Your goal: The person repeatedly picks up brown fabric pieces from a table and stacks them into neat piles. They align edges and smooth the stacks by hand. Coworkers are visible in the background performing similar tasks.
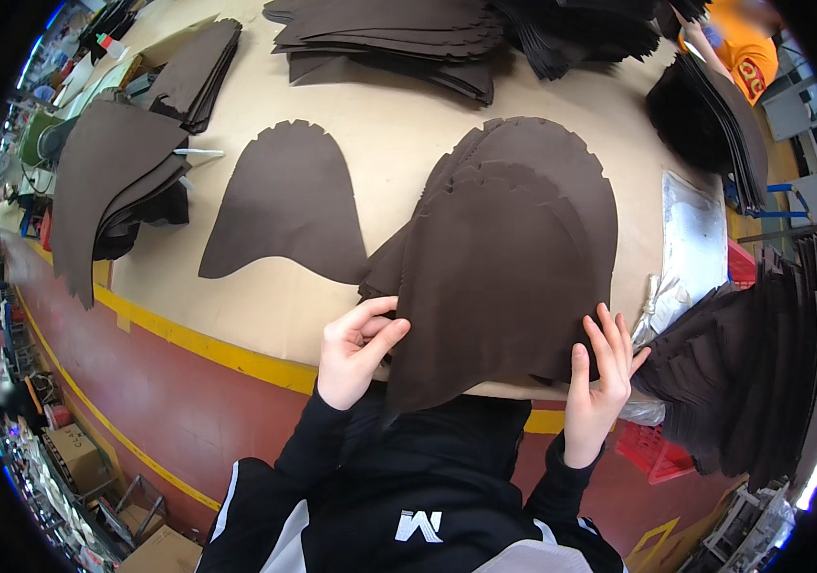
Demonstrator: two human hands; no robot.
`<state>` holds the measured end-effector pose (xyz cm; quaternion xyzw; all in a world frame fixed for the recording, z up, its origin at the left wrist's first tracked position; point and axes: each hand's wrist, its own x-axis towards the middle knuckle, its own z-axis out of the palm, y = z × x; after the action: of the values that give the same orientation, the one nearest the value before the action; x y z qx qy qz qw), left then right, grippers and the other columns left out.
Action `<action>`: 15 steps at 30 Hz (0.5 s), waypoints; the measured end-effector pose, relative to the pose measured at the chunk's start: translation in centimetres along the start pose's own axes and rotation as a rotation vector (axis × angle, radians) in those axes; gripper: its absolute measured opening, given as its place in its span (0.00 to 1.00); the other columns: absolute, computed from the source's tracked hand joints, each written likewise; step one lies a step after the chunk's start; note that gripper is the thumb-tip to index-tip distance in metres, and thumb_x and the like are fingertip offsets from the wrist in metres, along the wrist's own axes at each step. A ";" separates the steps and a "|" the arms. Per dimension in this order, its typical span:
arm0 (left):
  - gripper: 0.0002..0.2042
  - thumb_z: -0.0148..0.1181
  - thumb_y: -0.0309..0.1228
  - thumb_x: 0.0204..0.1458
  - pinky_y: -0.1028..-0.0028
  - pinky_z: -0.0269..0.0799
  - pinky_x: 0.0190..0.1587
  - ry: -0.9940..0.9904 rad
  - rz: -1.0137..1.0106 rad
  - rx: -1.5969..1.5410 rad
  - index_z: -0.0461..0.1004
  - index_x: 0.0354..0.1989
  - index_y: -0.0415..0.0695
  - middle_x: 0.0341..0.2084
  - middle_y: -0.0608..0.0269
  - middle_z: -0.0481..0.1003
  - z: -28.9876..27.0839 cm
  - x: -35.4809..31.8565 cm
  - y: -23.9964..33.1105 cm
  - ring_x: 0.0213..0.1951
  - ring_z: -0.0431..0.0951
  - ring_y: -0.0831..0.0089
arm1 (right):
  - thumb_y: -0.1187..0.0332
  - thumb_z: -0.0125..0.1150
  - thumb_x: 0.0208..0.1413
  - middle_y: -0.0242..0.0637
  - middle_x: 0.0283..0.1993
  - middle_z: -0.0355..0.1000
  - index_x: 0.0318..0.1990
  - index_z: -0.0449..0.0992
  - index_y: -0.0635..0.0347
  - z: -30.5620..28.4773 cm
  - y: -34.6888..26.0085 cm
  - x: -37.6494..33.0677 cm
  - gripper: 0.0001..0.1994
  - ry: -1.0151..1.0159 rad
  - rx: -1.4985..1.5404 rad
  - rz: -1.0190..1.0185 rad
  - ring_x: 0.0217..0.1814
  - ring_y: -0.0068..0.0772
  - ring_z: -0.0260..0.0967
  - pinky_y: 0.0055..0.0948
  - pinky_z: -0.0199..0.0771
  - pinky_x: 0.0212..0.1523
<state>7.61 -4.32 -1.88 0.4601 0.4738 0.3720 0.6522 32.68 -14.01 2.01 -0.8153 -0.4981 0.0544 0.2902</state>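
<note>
A dark brown leather-like panel [494, 277] with a notched, rounded top is in front of me, its lower left corner overhanging the table edge. It lies over a loosely fanned pile of similar panels [585, 172]. My left hand [359, 351] pinches the panel's left edge, with the thumb near the top face and the other fingers curled. At the right edge, my right hand [601, 377] has its fingers stretched and apart, fingertips touching the panels' side. Left of the pile, a single panel [286, 205] of the same shape lies flat on the tan table [389, 134].
More brown stacks stand around: a far stack [380, 38], a left stack [108, 181] draping over the edge, and a right stack [752, 363]. A white pen-like stick [200, 152] pokes out at left. A red crate [652, 449] sits below right. A person in orange [738, 43] is at far right.
</note>
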 end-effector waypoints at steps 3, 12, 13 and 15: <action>0.12 0.62 0.20 0.56 0.80 0.72 0.34 0.038 0.045 0.024 0.76 0.48 0.32 0.29 0.61 0.81 0.3 -0.1 -0.5 0.30 0.78 0.82 | 0.71 0.60 0.58 0.37 0.61 0.72 0.49 0.80 0.59 0.1 0.5 0.2 0.13 0.028 0.043 -0.028 0.70 0.47 0.59 0.61 0.29 0.74; 0.09 0.65 0.17 0.47 0.78 0.74 0.35 0.025 0.459 0.431 0.80 0.38 0.34 0.27 0.55 0.81 -0.7 2.2 4.1 0.29 0.81 0.73 | 0.73 0.62 0.57 0.47 0.57 0.73 0.63 0.66 0.66 -2.2 1.5 2.7 0.26 -0.010 0.478 -0.154 0.59 0.40 0.70 0.35 0.64 0.62; 0.08 0.65 0.18 0.49 0.78 0.74 0.36 -0.036 0.485 0.370 0.80 0.39 0.34 0.29 0.55 0.82 -0.5 3.7 4.7 0.31 0.81 0.75 | 0.73 0.62 0.57 0.45 0.54 0.75 0.65 0.64 0.66 -2.0 1.6 3.5 0.27 -0.094 0.698 -0.100 0.54 0.34 0.74 0.29 0.69 0.56; 0.10 0.65 0.21 0.52 0.79 0.74 0.39 -0.146 0.388 0.288 0.80 0.42 0.33 0.31 0.57 0.82 -0.2 6.7 5.2 0.34 0.80 0.78 | 0.74 0.61 0.59 0.38 0.45 0.77 0.58 0.69 0.70 -1.3 2.3 5.7 0.20 -0.271 0.731 0.209 0.42 0.20 0.74 0.17 0.70 0.43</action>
<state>9.04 3.50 1.18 0.6563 0.3763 0.3845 0.5290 37.78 -10.52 3.06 -0.6901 -0.3941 0.3641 0.4857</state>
